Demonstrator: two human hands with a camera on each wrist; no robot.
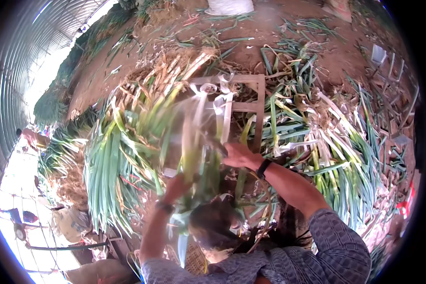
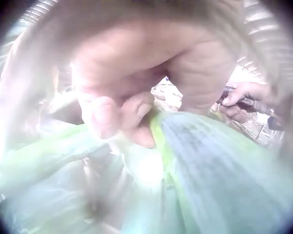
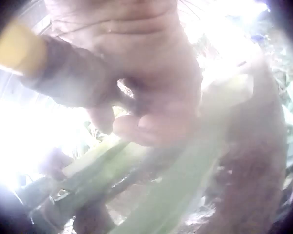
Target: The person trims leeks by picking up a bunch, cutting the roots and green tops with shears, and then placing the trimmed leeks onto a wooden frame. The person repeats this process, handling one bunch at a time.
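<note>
The left hand (image 1: 177, 187) grips a blurred leek (image 1: 190, 137) by its green part, with the pale end pointing away from the body. In the left wrist view, the fingers of the left hand (image 2: 132, 83) curl round broad green leaves (image 2: 205, 151). To its right, the right hand (image 1: 241, 156) holds a dark tool, blurred in the head view. The left wrist view shows the dark handle (image 2: 244, 101) in that fist. Closer up, the right hand (image 3: 136, 83) wraps round the handle, which has a yellow end (image 3: 20, 48); green stalks (image 3: 97, 170) lie below.
A wooden frame (image 1: 260, 102) lies ahead, with white strips (image 1: 220, 102) on it. Leek piles stand at left (image 1: 106, 161) and right (image 1: 338, 156). A white sack (image 1: 229, 6) sits at the far edge. A curved cane (image 1: 269, 203) rises near the body.
</note>
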